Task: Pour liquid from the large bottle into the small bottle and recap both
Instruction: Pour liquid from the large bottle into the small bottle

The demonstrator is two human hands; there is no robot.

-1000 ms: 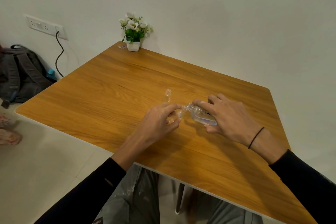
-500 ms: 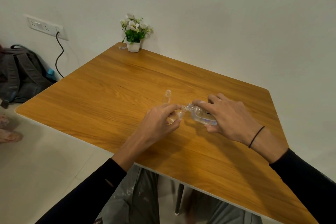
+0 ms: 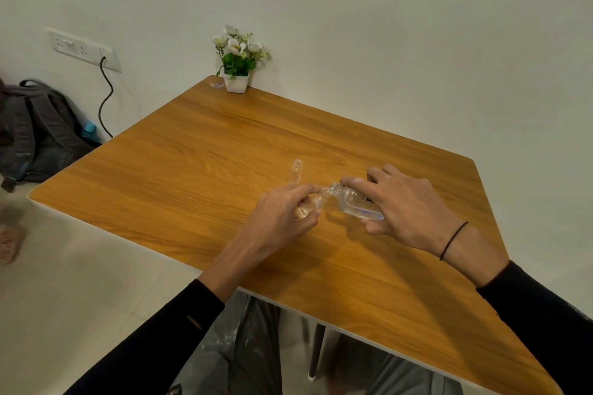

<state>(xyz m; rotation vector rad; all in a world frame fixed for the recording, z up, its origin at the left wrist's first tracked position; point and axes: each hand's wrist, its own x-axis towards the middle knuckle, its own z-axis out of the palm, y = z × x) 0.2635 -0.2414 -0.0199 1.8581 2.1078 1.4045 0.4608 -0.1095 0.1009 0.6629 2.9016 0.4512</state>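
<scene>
My right hand [image 3: 407, 208] grips the large clear bottle [image 3: 356, 204], tipped on its side with its uncapped threaded neck pointing left. My left hand [image 3: 276, 218] holds the small clear bottle [image 3: 309, 205], tilted, its mouth touching the large bottle's neck. Clear liquid shows in both bottles. Both hands hover just above the wooden table [image 3: 224, 170]. Another small clear open bottle [image 3: 296, 171] stands upright on the table just behind my left hand. No caps are visible.
A white pot of artificial flowers [image 3: 236, 74] stands at the table's far corner by the wall. A grey backpack [image 3: 38, 135] lies on the floor at left under a wall socket [image 3: 80, 48] with a cable.
</scene>
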